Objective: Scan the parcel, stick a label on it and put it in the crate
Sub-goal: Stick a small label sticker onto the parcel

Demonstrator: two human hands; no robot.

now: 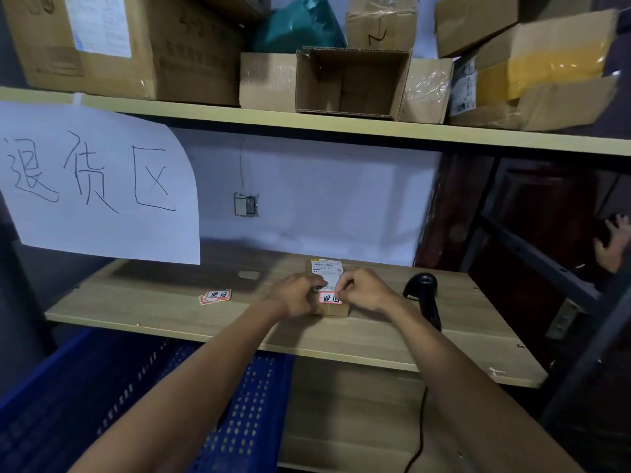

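Note:
A small brown cardboard parcel [333,310] lies on the wooden shelf [170,315], with a white shipping label [326,268] on its top. A red-bordered sticker [329,298] with black characters sits on the parcel's near part. My left hand [297,293] rests on the parcel's left side and holds it. My right hand [363,290] has its fingertips pinched on the sticker's right edge. A black handheld scanner [423,295] lies on the shelf just right of my right hand. The blue perforated crate [249,418] stands below the shelf at the lower left.
A small stack of spare red-bordered stickers [215,297] lies on the shelf to the left. A white paper sign [95,186] hangs from the upper shelf. Cardboard boxes [351,83] fill the upper shelf. Another person's hand [613,242] shows at the right edge.

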